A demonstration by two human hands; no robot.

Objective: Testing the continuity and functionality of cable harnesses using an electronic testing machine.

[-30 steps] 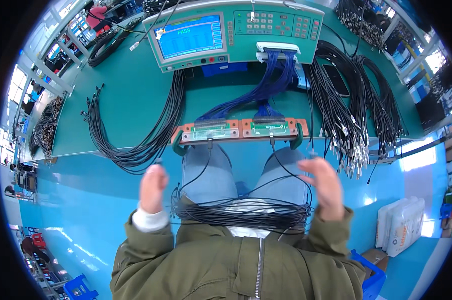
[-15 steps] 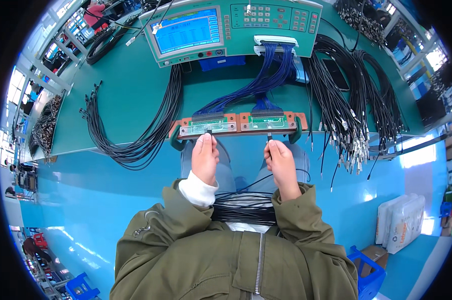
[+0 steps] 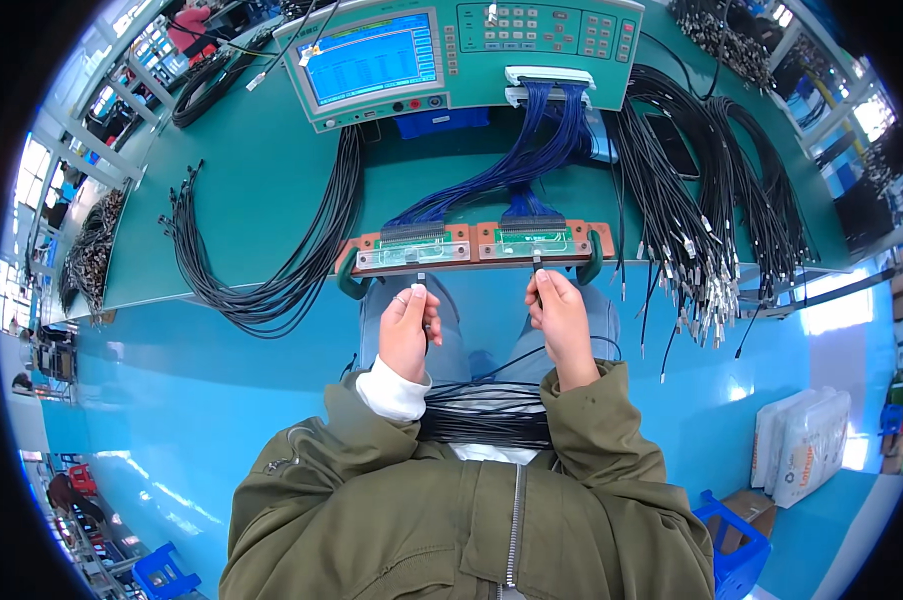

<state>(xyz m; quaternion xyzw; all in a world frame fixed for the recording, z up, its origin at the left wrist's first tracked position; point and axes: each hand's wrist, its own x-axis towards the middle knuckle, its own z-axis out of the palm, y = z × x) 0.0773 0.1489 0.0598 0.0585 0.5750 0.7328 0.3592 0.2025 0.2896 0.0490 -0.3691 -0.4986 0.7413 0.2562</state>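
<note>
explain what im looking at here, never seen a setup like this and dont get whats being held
There is no robot here: these are a person's bare hands. Every picture looks down from one fisheye camera on the person's head, so straight edges bend near the rim.

On the green table stands a machine with a screen and buttons. Blue wires run from it to a bar at the front edge. Black cables lie to the left and right.

The left hand holds a plug just short of the bar. The right hand holds a cable end at the bar; I can't tell if it is fully in.
</note>
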